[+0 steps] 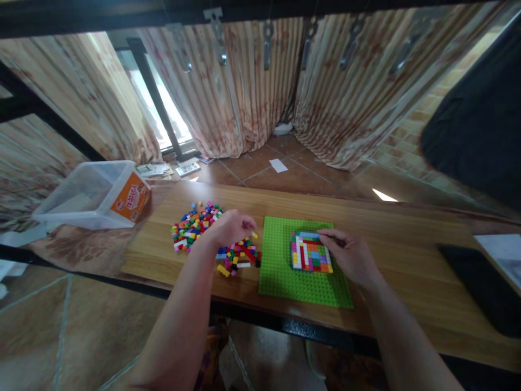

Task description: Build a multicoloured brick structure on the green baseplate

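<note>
My left hand is above the right part of the loose toy bricks, its fingers curled together with a small yellow brick at the fingertips. On a green studded baseplate sits a flat, roughly square block of multicoloured building bricks. Its top has white, red, orange, blue and yellow pieces. My right hand reaches in from the right, with thumb and fingers closed at the block's upper right corner. Whatever lies under those fingertips is hidden.
Loose bricks lie in a larger heap and a smaller heap on the wooden table. A clear plastic bin with an orange label stands to the left. A black flat object lies at the right, and curtains hang behind.
</note>
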{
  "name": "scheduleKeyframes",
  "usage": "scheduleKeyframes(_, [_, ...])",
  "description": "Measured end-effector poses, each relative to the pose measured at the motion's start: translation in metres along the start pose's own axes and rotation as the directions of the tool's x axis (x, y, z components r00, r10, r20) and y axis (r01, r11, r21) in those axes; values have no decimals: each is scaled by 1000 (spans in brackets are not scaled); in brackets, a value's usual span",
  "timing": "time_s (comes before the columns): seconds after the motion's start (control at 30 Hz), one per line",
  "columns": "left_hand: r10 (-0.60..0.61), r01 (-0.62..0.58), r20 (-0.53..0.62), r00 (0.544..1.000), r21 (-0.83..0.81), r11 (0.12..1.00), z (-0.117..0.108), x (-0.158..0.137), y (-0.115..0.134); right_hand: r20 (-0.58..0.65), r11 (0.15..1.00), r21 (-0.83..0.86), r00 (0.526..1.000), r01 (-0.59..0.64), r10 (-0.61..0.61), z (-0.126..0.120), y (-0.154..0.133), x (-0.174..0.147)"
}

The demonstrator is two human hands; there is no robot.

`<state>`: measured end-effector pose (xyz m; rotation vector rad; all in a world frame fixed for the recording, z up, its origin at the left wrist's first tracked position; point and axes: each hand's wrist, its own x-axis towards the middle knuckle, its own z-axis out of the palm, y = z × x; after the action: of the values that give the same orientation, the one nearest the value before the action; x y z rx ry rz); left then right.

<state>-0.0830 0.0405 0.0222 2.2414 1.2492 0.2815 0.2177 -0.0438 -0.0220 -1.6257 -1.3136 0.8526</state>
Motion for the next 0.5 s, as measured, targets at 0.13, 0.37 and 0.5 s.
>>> scheduleKeyframes(0.13, [-33,29,39,999,111,993,3,1,9,-5,1000,-17,1000,4,-4,-1,2,0])
scheduleKeyframes(0.37, [-17,16,7,1000,125,992,7,3,14,-9,1000,4,1000,-8,8,-1,3,0])
scheduleKeyframes(0.5, [84,-88,-112,990,-32,996,8,5,19,-175,1000,12,984,12,-10,0,-5,0])
